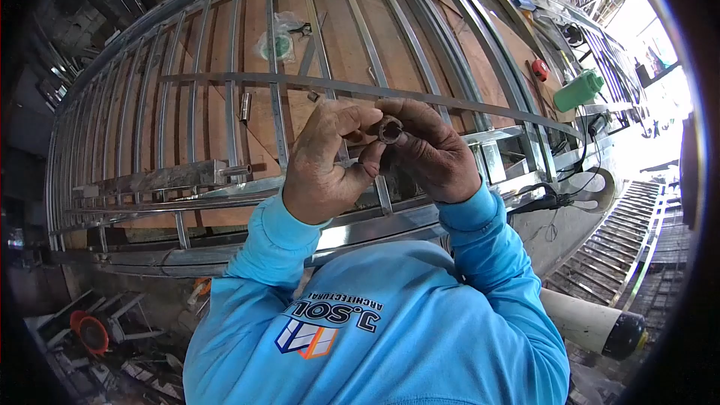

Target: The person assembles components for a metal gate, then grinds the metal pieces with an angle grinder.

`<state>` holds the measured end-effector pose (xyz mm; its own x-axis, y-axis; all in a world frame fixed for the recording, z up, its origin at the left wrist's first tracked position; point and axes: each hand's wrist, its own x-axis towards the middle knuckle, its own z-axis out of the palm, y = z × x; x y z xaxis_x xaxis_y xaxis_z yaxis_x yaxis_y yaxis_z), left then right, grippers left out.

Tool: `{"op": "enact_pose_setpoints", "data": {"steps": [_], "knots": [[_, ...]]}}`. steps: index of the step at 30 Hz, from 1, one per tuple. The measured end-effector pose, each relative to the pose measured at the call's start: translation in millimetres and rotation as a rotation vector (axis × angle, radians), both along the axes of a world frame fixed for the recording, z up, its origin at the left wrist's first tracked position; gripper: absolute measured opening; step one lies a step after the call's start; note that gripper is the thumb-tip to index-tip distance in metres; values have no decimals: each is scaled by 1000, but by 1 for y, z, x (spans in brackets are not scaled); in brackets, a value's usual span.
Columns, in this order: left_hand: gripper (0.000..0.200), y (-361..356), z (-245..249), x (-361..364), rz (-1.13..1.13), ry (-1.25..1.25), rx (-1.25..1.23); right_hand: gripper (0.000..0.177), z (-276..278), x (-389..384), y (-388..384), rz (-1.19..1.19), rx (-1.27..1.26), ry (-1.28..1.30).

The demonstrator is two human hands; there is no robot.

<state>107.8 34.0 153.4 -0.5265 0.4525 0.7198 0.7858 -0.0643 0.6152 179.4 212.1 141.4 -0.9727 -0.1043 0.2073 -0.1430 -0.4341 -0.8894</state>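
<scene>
A small dark metal ring (391, 130) is held up between my two hands, above a large frame of metal bars (367, 26). My right hand (436, 151) pinches the ring between thumb and fingers. At the ring's left side, my left hand (328, 161) has its thumb and index finger curved toward it, with the fingertips close to the ring; whether they touch it is hard to see. A long flat metal strip (240, 77) lies across the bars just beyond my hands. Beyond my left hand is a small metal piece (313, 96), and a short shiny tube (245, 107) lies farther left.
A green bottle (579, 91) and a red tape measure (539, 69) are at the right on the frame. A plastic bag (281, 43) lies beyond the strip. Cables (551, 199) hang at the right edge. A square metal tube (165, 178) rests at the left.
</scene>
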Motion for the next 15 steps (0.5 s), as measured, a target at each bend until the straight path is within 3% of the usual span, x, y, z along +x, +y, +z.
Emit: {"op": "enact_pose_setpoints", "data": {"steps": [15], "knots": [[39, -4, -1, 3, 0, -173, -45, 43, -6, -2, -1, -34, -12, 51]]}}
